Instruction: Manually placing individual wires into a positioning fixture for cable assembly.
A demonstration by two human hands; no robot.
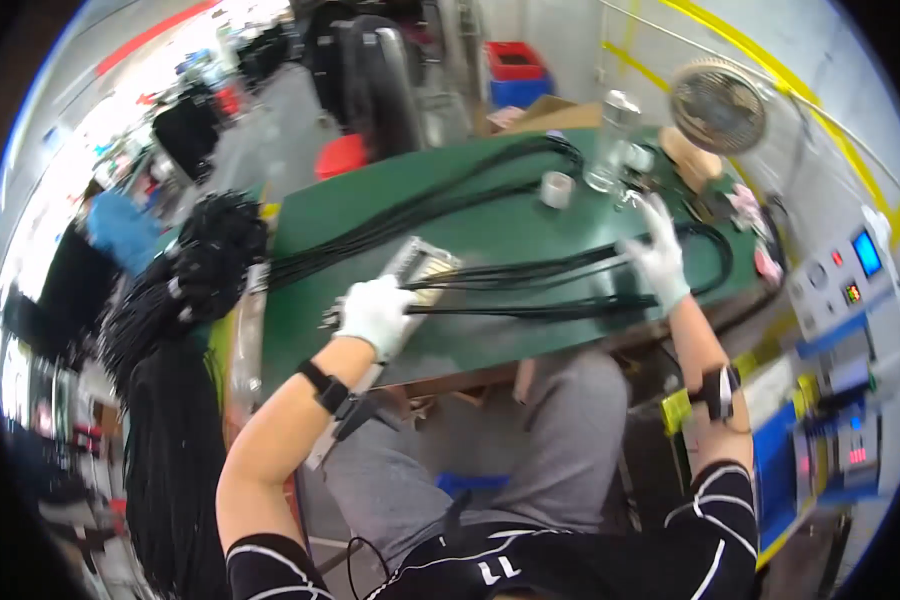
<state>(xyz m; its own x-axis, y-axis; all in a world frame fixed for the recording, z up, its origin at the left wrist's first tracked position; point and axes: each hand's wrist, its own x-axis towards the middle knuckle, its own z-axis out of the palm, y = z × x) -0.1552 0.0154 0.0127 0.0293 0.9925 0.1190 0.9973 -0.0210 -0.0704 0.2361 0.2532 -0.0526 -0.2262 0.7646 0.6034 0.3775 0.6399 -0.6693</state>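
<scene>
Both my hands wear white gloves. My left hand (pixel 374 316) is closed around a bundle of thin black cables (pixel 520 276) near their left ends, beside a small metal fixture (pixel 433 262) with a pale face. From there the cables run right across the green tabletop (pixel 470 350) and bend back in a loop at the table's right side. Over that loop, my right hand (pixel 660 262) is open, fingers spread and slightly blurred; whether it touches the cables I cannot tell. Farther back lies a second cable bundle (pixel 410 212), also looped at its right end.
A large heap of black cables (pixel 205 260) hangs at the table's left edge. At the back right stand a clear bottle (pixel 612 140), a white tape roll (pixel 557 190) and a fan (pixel 718 107). A control box with a blue screen (pixel 867 254) is on the right.
</scene>
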